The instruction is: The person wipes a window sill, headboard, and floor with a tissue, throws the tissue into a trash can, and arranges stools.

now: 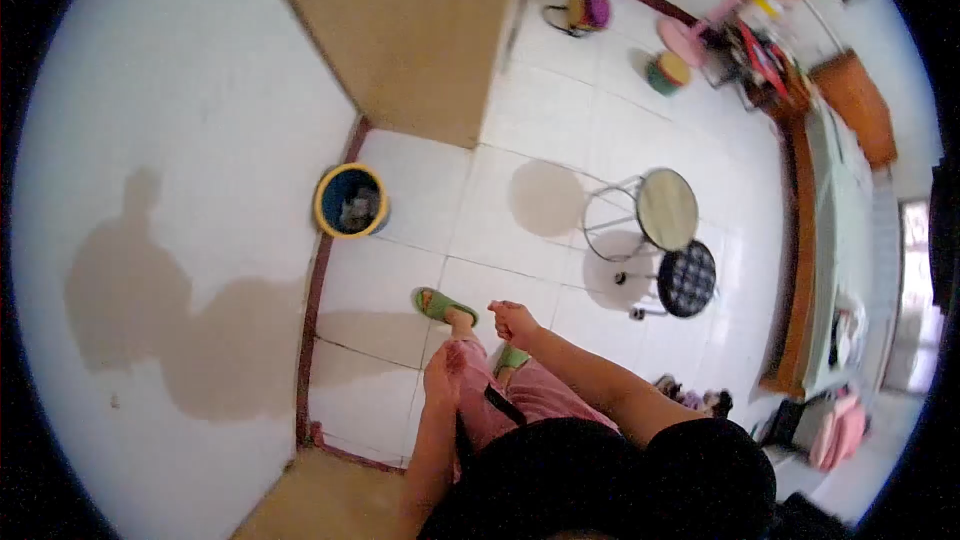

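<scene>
My right hand (513, 323) is held out over the tiled floor with its fingers curled closed; anything inside is too small to make out. Beside the pink trousers (482, 390), my left hand (438, 375) hangs against the leg, its fingers blurred and mostly hidden. A black strap (503, 405) lies across the trousers. Below the hands are a green slipper (436, 305) on one foot and another green slipper (511, 356), partly covered by the trousers and right forearm.
A yellow-rimmed bin (350, 201) stands by the left wall. A wooden-topped stool (667, 210) and a black stool (687, 279) are to the right. Further off are a brown door panel (400, 30), a small drum-like object (668, 72), a pink fan (684, 42) and a bed (795, 260).
</scene>
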The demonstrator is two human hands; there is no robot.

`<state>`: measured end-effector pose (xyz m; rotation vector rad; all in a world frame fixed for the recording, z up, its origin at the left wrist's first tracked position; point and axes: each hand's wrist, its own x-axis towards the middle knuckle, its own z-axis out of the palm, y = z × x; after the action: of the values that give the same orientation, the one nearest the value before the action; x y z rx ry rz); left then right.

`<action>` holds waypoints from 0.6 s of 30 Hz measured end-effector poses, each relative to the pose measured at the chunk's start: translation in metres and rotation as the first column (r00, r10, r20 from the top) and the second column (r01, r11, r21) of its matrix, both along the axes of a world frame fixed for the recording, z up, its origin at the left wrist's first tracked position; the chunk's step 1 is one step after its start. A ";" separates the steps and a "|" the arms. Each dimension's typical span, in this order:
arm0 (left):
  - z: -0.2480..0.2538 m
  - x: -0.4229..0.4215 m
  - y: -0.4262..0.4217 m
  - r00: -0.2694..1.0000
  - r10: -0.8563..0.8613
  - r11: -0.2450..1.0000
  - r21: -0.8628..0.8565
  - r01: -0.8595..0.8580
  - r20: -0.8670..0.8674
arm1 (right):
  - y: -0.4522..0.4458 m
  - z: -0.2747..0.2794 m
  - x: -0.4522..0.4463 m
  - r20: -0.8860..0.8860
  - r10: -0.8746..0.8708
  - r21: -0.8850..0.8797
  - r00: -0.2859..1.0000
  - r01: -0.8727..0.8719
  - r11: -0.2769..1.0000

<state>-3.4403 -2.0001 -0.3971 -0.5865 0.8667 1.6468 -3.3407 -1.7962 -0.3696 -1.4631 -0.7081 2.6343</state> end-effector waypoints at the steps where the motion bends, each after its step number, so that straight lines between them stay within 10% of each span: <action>1: -0.005 0.011 0.022 0.998 -0.048 0.999 0.019 0.049 -0.034 | -0.001 0.011 0.017 0.000 -0.052 0.003 0.999 0.052 0.999; 3: 0.024 0.034 0.073 0.987 -0.147 0.988 0.030 0.149 -0.060 | -0.006 0.032 0.027 -0.042 -0.190 0.417 0.981 0.190 0.889; 6: 0.098 0.062 0.160 0.935 -0.263 0.938 -0.289 0.189 -0.240 | 0.000 0.097 0.024 -0.079 -0.259 0.209 0.963 0.270 0.940; 7: 0.095 0.067 0.176 0.991 0.065 0.963 0.254 -0.093 0.117 | 0.000 0.117 0.020 -0.111 -0.245 0.267 0.963 0.267 0.926; 9: 0.079 0.076 0.190 0.813 0.130 0.665 0.558 -0.497 0.568 | 0.008 0.155 0.035 -0.193 -0.148 0.452 0.970 0.222 0.864; 10: 0.071 0.072 0.199 0.993 0.117 0.948 0.302 -0.104 -0.027 | 0.014 0.159 0.040 -0.195 0.014 0.692 0.981 0.127 0.710; 11: 0.067 0.070 0.210 0.816 -0.185 0.976 -0.198 0.088 -0.548 | 0.022 0.165 0.043 -0.143 0.169 0.875 0.975 0.045 0.482; 13: 0.121 0.080 0.226 0.891 -0.160 0.985 -0.004 0.175 -0.426 | 0.052 0.213 0.059 -0.129 0.179 0.913 0.975 0.046 0.406; 15: 0.117 0.083 0.244 0.966 -0.198 0.942 0.240 0.235 -0.168 | 0.077 0.148 0.069 0.159 0.232 0.983 0.960 -0.131 -0.131; 18: 0.108 0.068 0.266 0.932 -0.353 0.897 0.314 0.312 0.082 | 0.107 0.084 0.094 0.525 0.092 0.850 0.846 -0.516 -0.106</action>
<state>-3.3726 -1.7346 -0.2895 -0.3150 0.5664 1.3688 -3.2470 -1.6892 -0.2852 -1.0724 -2.5291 0.9587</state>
